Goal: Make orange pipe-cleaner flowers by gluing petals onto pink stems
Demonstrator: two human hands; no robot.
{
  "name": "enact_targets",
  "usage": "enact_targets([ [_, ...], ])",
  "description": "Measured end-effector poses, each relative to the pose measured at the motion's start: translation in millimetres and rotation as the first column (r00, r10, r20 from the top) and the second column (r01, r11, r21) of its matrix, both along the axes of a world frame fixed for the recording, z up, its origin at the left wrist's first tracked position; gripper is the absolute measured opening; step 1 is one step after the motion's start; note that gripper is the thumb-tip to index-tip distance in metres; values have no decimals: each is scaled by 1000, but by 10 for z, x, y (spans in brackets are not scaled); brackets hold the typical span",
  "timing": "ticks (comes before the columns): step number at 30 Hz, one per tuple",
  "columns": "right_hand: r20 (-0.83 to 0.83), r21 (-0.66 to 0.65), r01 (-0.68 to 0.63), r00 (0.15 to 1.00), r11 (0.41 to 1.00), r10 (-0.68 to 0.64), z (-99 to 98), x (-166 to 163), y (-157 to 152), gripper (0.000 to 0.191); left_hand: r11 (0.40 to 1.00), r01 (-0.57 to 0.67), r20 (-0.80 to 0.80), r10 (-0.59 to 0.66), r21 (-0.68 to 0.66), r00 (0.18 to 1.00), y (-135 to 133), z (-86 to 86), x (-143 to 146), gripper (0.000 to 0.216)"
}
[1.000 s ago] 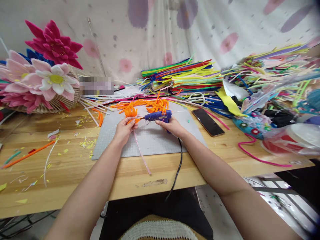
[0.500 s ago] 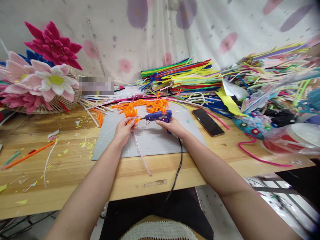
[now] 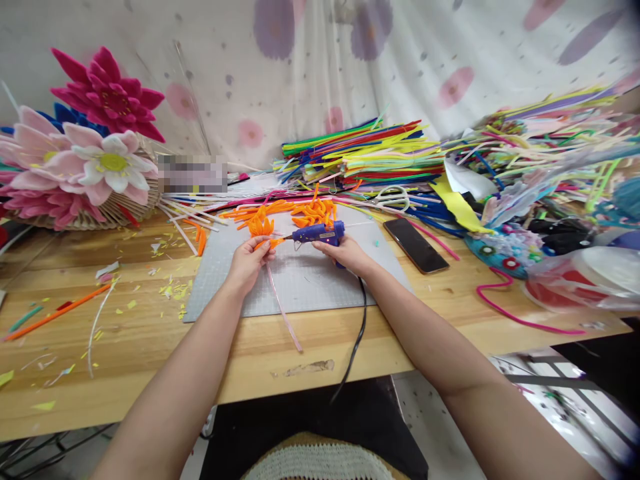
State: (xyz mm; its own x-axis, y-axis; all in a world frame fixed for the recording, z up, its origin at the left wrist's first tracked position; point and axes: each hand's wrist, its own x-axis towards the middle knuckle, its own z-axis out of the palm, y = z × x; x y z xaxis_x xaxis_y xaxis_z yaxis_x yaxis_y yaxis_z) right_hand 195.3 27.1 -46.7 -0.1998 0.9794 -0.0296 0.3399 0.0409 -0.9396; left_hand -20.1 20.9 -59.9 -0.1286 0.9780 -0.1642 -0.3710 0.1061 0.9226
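My left hand is closed on an orange pipe-cleaner flower with a pale pink stem that trails toward the table's front edge. My right hand grips a blue glue gun, its nozzle pointing left at the base of the orange flower. Its black cord hangs over the table edge. Both hands work above a grey cutting mat. Loose orange petal pieces lie just behind the hands.
A phone lies right of the mat, white scissors behind it. Stacks of coloured pipe cleaners fill the back and right. Large pink felt flowers sit at the far left. Scraps and an orange pipe cleaner litter the wooden table.
Almost nothing differs; the glue gun and both hands have shifted very slightly, with the nozzle staying at the orange flower.
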Motion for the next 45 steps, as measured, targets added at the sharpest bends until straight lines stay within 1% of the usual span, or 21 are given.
enact_targets([
  [2,-20,5,-1,1000,1000,1,-2,12,1,41,1000,2,-7,-2,2,1000,-1,-3,1,17],
  [5,-63,27,-47,997,999,48,25,-6,-25,40,1000,6,-13,-6,7,1000,-1,-11,2,17],
  [8,-55,12,-63,996,998,64,38,-35,-38,41,1000,16,-20,-16,16,1000,0,-16,0,18],
  [15,-1,-22,40,999,999,-40,-24,17,22,44,1000,7,-25,-6,5,1000,-6,0,-4,17],
  [19,-62,17,-23,998,1000,24,25,-3,-14,42,1000,7,-22,-7,5,1000,-7,6,1,18],
  [22,-51,18,-54,997,998,55,46,-23,-29,41,1000,13,-21,-13,4,1000,-3,3,2,18],
  [27,-2,-4,17,1000,1000,-17,7,30,12,42,1000,5,10,-5,-6,1000,1,-1,-9,17],
  [29,-7,-9,31,999,999,-31,5,48,15,41,1000,-3,21,3,-13,1000,0,1,-12,16],
  [33,-62,23,-42,997,999,43,37,24,-19,40,1000,-3,32,4,-17,999,-1,9,-10,16],
  [35,-50,19,-57,997,998,58,44,7,-26,40,1000,-5,35,6,-19,999,-1,12,-7,16],
  [39,16,-30,15,1000,999,-14,28,26,-1,42,999,-16,31,17,-31,999,-1,21,-3,17],
  [41,18,-36,42,999,998,-42,27,43,6,42,999,-19,31,20,-39,999,-3,27,-1,16],
  [42,4,-26,37,999,999,-37,30,45,3,42,999,-18,31,19,-40,999,-5,30,0,15],
  [45,-47,18,-29,998,999,30,44,23,-18,40,999,-14,33,15,-38,999,-11,36,2,15],
])
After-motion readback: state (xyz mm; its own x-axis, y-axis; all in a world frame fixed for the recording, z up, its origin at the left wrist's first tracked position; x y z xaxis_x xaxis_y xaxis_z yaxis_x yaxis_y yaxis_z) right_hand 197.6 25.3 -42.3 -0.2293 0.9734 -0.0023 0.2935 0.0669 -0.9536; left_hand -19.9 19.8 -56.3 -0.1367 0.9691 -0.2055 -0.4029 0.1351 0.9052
